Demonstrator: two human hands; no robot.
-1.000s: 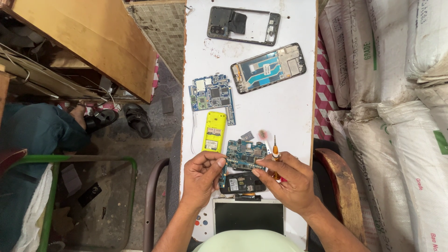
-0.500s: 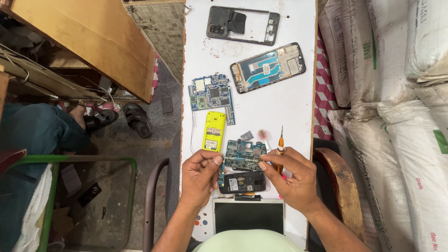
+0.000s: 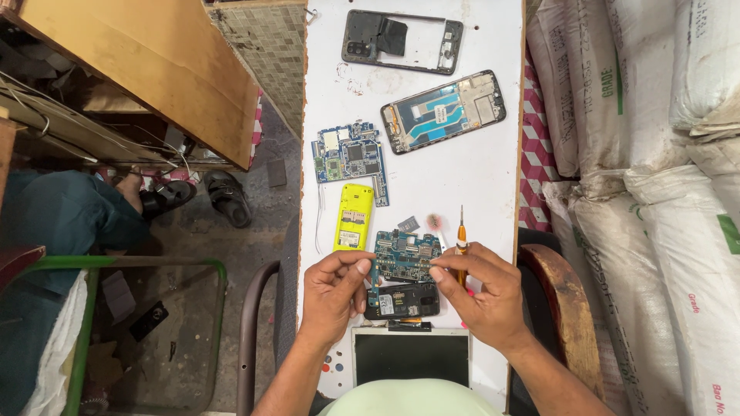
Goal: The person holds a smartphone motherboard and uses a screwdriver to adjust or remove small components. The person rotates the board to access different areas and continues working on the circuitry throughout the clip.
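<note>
I hold a small blue-green circuit board between both hands above the near end of a white table. My left hand pinches its left edge. My right hand pinches its right edge and also holds an orange-handled screwdriver, tip pointing away from me. Just below the board lies a small black phone body. A yellow phone part lies just left of the board.
Farther up the table lie a second circuit board, a phone frame with blue flex cables and a black back frame. A dark screen panel lies nearest me. Stacked white sacks stand right; a person's sandalled feet left.
My right hand has shifted slightly and the screwdriver has tilted more upright, sliding a little to the right of the board. The left hand keeps its grip.
</note>
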